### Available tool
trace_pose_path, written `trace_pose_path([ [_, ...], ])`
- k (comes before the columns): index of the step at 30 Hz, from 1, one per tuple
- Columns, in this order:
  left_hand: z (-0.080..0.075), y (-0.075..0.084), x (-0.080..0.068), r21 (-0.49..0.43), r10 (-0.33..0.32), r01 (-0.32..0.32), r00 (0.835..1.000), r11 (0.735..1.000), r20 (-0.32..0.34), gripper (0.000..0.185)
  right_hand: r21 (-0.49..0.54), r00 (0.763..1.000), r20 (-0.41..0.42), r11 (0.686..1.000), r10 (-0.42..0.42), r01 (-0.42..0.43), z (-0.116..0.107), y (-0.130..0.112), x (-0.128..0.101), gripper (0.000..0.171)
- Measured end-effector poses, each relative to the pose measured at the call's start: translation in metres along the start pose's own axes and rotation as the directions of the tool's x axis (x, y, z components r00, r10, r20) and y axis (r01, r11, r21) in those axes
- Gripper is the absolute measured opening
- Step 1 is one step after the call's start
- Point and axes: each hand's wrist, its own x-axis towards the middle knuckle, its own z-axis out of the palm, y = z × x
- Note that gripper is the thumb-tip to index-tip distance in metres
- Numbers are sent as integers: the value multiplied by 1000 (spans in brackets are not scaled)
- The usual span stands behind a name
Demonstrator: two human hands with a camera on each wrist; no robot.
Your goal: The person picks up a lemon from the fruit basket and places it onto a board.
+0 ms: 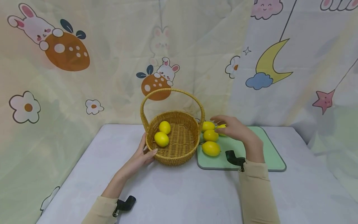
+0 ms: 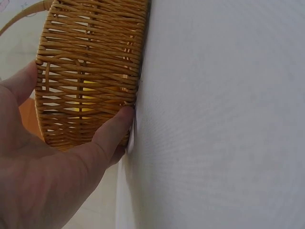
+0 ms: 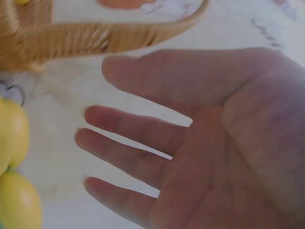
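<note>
Head view: left hand (image 1: 141, 157) resting against the near-left wall of the wicker basket (image 1: 179, 155) on the worktop (image 1: 179, 193), fingers (image 2: 112, 126) straight along the weave, gripping nothing. Two lemons (image 1: 162, 138) inside the basket. Right hand (image 1: 233, 129) spread loose above the green mat (image 1: 268, 149), fingers open and empty, just over the four lemons (image 1: 210, 135) clustered at the mat's left end beside the basket.

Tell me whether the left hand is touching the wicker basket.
Touching. The left wrist view shows the left hand with its thumb pressed against the wicker basket wall near the base; the head view agrees, the palm resting against the basket's side.
</note>
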Motion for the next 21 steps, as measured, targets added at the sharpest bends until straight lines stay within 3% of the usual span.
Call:
trace_pose_path([
  [9,0,1,-1,-8,0,0,1000,1000,3,94,38,991,99,995,-90,87,9,-33,-4,48],
  [21,0,1,0,-13,-1,1,1000,1000,4,95,11,969,185,986,-165,166,58,-57,23,48],
])
